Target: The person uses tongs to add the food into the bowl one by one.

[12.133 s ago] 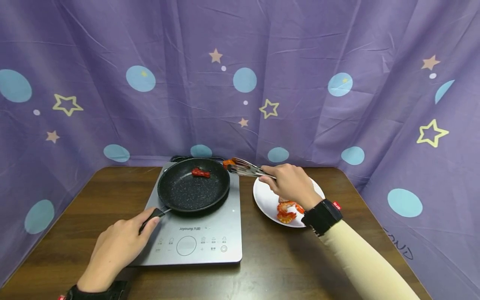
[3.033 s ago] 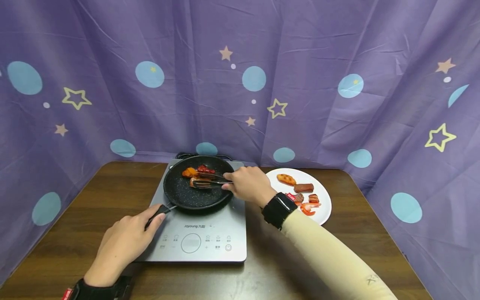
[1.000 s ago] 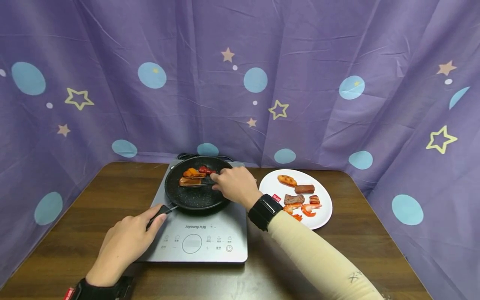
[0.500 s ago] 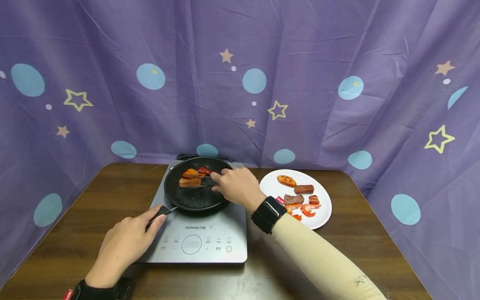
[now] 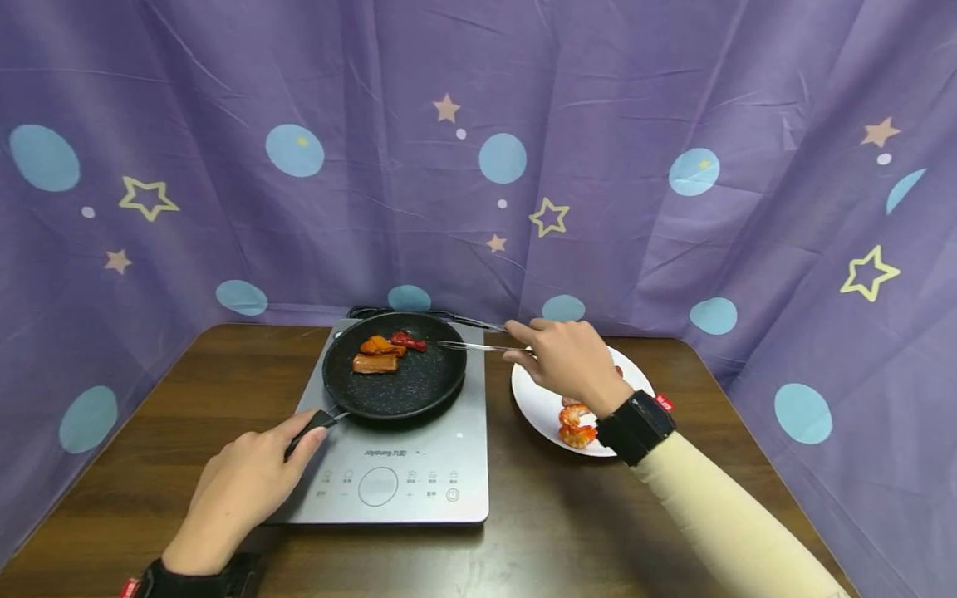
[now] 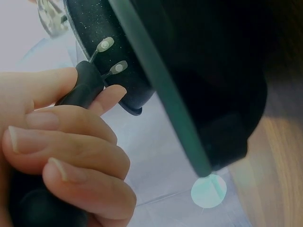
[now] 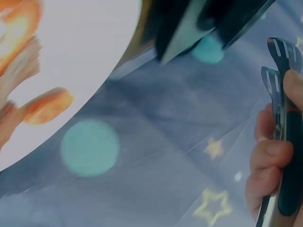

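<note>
My left hand point(image 5: 242, 486) grips the black handle point(image 6: 85, 85) of a speckled frying pan point(image 5: 396, 394), thumb along the handle. Inside the pan lie a brown rectangular piece of meat point(image 5: 375, 364), an orange drumstick-like piece point(image 5: 377, 345) and a small red piece point(image 5: 409, 340), close together. My right hand point(image 5: 568, 361) holds metal tongs point(image 5: 486, 346) with slotted tips, over the near-left part of a white plate point(image 5: 527, 407). The tong arms stand apart with nothing between them, pointing left to the pan's right edge. Shrimp point(image 5: 577, 428) show on the plate; my hand hides other food there.
The pan rests on a silver induction cooker point(image 5: 463, 465) with a touch panel at its front. A black cable point(image 5: 362, 312) lies behind the cooker. The wooden table point(image 5: 538, 515) ends at a purple patterned curtain point(image 5: 598, 249).
My right hand has drawn the tongs out of the pan, rightward to the plate, leaving the brown piece behind. Since the oldest frame, the orange and brown pieces have joined the red one.
</note>
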Demonstrator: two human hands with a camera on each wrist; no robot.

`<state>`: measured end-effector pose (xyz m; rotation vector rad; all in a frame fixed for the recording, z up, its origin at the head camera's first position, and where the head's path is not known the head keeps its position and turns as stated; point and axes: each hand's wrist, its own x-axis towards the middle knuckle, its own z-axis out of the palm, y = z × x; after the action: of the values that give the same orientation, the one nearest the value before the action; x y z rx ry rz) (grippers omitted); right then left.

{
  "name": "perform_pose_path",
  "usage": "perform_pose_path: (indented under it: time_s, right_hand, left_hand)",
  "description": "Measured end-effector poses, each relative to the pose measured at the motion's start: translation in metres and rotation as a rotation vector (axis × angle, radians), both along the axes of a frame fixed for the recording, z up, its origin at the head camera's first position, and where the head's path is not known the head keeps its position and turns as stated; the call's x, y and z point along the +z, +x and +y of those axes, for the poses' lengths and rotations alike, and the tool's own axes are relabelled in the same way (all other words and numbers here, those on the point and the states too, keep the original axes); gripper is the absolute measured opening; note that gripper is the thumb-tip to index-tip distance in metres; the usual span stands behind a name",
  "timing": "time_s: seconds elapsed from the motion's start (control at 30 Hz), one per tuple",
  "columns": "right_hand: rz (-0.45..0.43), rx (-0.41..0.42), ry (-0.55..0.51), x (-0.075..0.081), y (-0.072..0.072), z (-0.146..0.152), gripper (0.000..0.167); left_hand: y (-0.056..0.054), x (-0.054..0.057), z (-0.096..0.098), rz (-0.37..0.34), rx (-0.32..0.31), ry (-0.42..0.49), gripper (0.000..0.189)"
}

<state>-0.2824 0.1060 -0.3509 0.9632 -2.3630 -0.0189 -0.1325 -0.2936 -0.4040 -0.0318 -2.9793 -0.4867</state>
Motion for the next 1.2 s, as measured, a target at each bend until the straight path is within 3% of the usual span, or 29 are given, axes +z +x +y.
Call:
perform_pose_path:
  time_s: [0.27, 0.53, 0.83, 1.2]
  right_hand:
    - [-0.083, -0.058, 0.042, 0.002, 0.001, 0.055, 0.047]
    - [-0.139, -0.089, 0.037, -0.009, 0.0, 0.099, 0.045]
    - [-0.19, -0.131, 0.025, -0.024, 0.001, 0.136, 0.043]
    - [-0.368, -0.174, 0.021, -0.035, 0.002, 0.172, 0.046]
  left_hand:
    - [0.002, -0.001, -0.001, 0.012, 0.003, 0.005, 0.06]
    - [-0.001, 0.002, 0.001, -0.013, -0.009, 0.007, 0.062]
    - [-0.001, 0.002, 0.001, 0.006, -0.009, 0.006, 0.063]
    - [-0.001, 0.0, 0.002, 0.016, -0.005, 0.017, 0.063]
